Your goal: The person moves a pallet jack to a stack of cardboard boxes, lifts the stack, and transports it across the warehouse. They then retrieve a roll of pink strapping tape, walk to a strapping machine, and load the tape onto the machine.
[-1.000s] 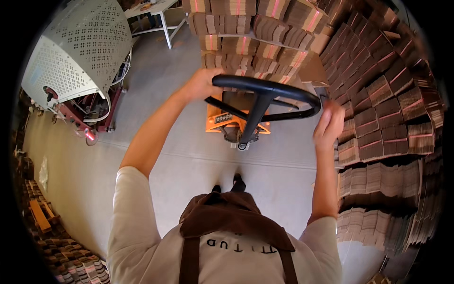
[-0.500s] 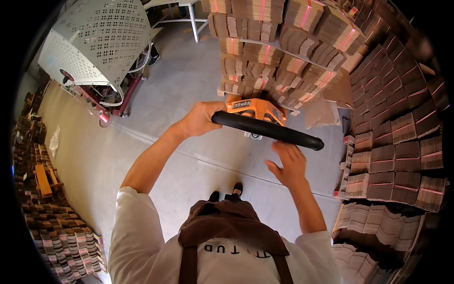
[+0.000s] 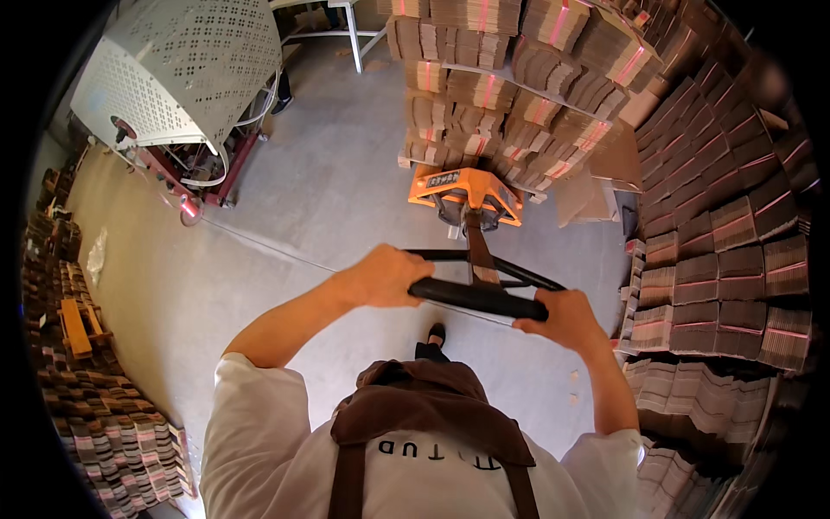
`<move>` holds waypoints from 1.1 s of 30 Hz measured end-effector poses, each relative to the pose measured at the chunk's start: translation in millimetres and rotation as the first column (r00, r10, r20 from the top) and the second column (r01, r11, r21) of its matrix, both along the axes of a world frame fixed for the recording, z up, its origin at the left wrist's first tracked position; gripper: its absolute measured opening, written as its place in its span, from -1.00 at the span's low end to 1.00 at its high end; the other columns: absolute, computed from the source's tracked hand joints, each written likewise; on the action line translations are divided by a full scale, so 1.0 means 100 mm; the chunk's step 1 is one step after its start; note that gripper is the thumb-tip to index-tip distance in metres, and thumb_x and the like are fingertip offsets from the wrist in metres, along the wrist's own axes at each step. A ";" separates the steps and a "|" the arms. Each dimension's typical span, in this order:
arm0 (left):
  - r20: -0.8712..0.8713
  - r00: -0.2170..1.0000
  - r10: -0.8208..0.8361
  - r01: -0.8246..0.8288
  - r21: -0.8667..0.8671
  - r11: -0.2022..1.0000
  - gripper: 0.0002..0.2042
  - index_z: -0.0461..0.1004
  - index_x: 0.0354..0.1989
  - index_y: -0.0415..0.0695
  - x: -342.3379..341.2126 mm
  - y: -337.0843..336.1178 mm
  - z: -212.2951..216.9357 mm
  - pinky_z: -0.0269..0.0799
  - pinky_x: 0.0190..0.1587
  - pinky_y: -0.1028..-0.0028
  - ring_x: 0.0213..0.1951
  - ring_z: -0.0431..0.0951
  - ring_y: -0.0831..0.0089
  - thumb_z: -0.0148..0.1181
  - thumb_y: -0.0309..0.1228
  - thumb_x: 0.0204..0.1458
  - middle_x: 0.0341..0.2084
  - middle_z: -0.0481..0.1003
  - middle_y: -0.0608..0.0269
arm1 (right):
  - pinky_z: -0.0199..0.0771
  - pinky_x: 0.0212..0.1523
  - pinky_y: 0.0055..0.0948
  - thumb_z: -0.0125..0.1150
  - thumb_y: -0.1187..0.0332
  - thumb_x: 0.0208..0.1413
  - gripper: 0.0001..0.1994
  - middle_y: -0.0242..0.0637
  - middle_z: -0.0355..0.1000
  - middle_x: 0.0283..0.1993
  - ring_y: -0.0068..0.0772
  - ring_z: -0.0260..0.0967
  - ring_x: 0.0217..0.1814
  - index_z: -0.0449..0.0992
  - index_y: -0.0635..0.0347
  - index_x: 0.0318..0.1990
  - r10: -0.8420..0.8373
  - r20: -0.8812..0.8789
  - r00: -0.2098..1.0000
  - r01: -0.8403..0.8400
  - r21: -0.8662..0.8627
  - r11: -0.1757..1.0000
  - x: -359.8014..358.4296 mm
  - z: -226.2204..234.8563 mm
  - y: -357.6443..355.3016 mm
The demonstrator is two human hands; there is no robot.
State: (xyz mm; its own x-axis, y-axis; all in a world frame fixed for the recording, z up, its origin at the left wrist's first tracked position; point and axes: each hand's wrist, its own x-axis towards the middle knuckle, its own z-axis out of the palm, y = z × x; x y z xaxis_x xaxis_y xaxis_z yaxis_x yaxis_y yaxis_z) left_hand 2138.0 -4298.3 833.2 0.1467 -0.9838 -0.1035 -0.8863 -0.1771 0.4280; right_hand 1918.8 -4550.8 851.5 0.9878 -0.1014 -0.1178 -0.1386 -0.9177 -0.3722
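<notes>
A black pallet jack handle [image 3: 480, 297] is tilted down toward me, with both hands on it. My left hand [image 3: 391, 275] wraps round its left end, and my right hand [image 3: 560, 318] grips the right end. From the handle a shaft leads away to the orange pallet jack body [image 3: 471, 186]. That body stands on the floor right against a tall load of bundled flat cardboard [image 3: 484, 91]; its forks are hidden by the load.
Dense stacks of strapped cardboard [image 3: 718, 285] line the right side. More cardboard stacks [image 3: 121, 450] stand at the lower left. At the upper left is a machine with a perforated light-coloured cover [image 3: 190, 69], with a person's dark shoe [image 3: 283, 105] beside it. A white table leg [image 3: 354, 39] stands farther back.
The handle has come down and toward me, baring the orange body and shaft. My right hand, open and off the bar before, now grips its right end. My left hand kept hold.
</notes>
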 end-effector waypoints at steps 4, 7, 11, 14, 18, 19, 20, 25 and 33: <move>0.028 0.996 -0.082 0.085 -0.094 0.992 -0.75 0.34 -0.48 -0.15 -0.40 0.43 -0.41 0.43 -0.38 0.23 -0.41 0.50 0.15 0.27 -0.32 -0.26 -0.55 0.43 0.19 | 0.40 -0.45 -0.22 0.39 -0.12 -0.25 -0.50 -0.14 0.38 -0.68 -0.04 0.41 -0.56 0.44 0.19 -0.54 -0.048 -0.121 0.992 0.051 0.025 0.998 -0.43 -0.34 0.52; 0.087 0.993 -0.085 0.099 -0.166 0.981 -0.75 0.33 -0.50 -0.17 -0.48 0.73 -0.64 0.42 -0.38 0.23 -0.42 0.50 0.14 0.27 -0.35 -0.29 -0.56 0.43 0.17 | 0.40 -0.42 -0.19 0.32 -0.20 -0.18 -0.44 -0.12 0.41 -0.63 -0.04 0.43 -0.52 0.44 0.22 -0.53 -0.069 -0.186 0.980 0.075 0.025 0.997 -0.54 -0.51 0.90; 0.118 0.991 -0.059 0.084 -0.226 0.970 -0.77 0.33 -0.50 -0.17 -0.38 0.89 -0.65 0.42 -0.38 0.22 -0.43 0.49 0.10 0.24 -0.41 -0.32 -0.56 0.42 0.15 | 0.40 -0.42 -0.19 0.33 -0.17 -0.17 -0.46 -0.10 0.39 -0.65 0.00 0.40 -0.55 0.43 0.23 -0.53 -0.081 -0.111 0.991 0.081 -0.008 0.997 -0.53 -0.48 1.08; 0.129 0.991 -0.028 0.051 -0.182 0.982 -0.78 0.37 -0.46 -0.17 -0.29 0.91 -0.38 0.43 -0.37 0.21 -0.42 0.51 0.10 0.24 -0.38 -0.28 -0.54 0.45 0.13 | 0.40 -0.43 -0.19 0.36 -0.13 -0.19 -0.47 -0.10 0.39 -0.66 0.00 0.41 -0.54 0.43 0.23 -0.54 -0.125 -0.135 0.983 0.126 -0.002 0.992 -0.37 -0.24 1.11; 0.098 0.995 -0.032 0.036 -0.038 0.999 -0.74 0.41 -0.45 -0.15 -0.34 0.95 -0.18 0.45 -0.38 0.20 -0.43 0.54 0.11 0.28 -0.26 -0.22 -0.57 0.48 0.13 | 0.38 -0.50 -0.21 0.36 -0.17 -0.21 -0.47 -0.11 0.39 -0.67 0.00 0.39 -0.58 0.46 0.20 -0.54 -0.062 -0.016 0.998 0.062 -0.004 0.998 -0.50 -0.24 1.18; 0.065 0.997 -0.042 0.047 -0.078 0.996 -0.73 0.41 -0.45 -0.14 -0.39 1.00 -0.21 0.44 -0.39 0.20 -0.44 0.54 0.11 0.29 -0.23 -0.22 -0.58 0.48 0.13 | 0.37 -0.54 -0.20 0.36 -0.19 -0.23 -0.46 -0.12 0.38 -0.68 0.00 0.37 -0.61 0.45 0.19 -0.56 -0.068 -0.046 0.997 0.068 -0.012 0.998 -0.56 -0.21 1.25; 0.035 0.998 -0.050 0.054 -0.113 0.992 -0.71 0.41 -0.46 -0.14 -0.44 1.08 -0.23 0.44 -0.39 0.19 -0.45 0.54 0.11 0.30 -0.21 -0.21 -0.60 0.48 0.14 | 0.37 -0.54 -0.20 0.36 -0.22 -0.25 -0.43 -0.13 0.37 -0.68 -0.02 0.37 -0.61 0.41 0.18 -0.59 -0.074 -0.032 0.997 0.074 -0.009 0.997 -0.63 -0.26 1.33; -0.004 0.998 -0.057 0.056 -0.154 0.987 -0.66 0.36 -0.48 -0.04 -0.87 1.68 -0.50 0.41 -0.44 0.28 -0.48 0.51 0.23 0.36 -0.15 -0.31 -0.61 0.41 0.27 | 0.34 -0.63 -0.29 0.35 -0.23 -0.24 -0.42 -0.22 0.32 -0.72 -0.16 0.35 -0.67 0.33 0.15 -0.66 0.004 0.055 0.998 -0.007 0.049 0.999 -1.10 -0.52 1.86; -0.008 1.000 -0.024 0.019 -0.368 0.929 -0.69 0.32 -0.57 -0.03 -1.38 2.18 -0.76 0.36 -0.52 0.35 -0.58 0.44 0.29 0.31 -0.15 -0.31 -0.68 0.33 0.32 | 0.28 -0.70 -0.34 0.32 -0.24 -0.21 -0.42 -0.31 0.28 -0.73 -0.23 0.30 -0.71 0.30 0.12 -0.68 -0.031 0.111 0.993 0.022 0.076 0.997 -1.61 -0.75 2.41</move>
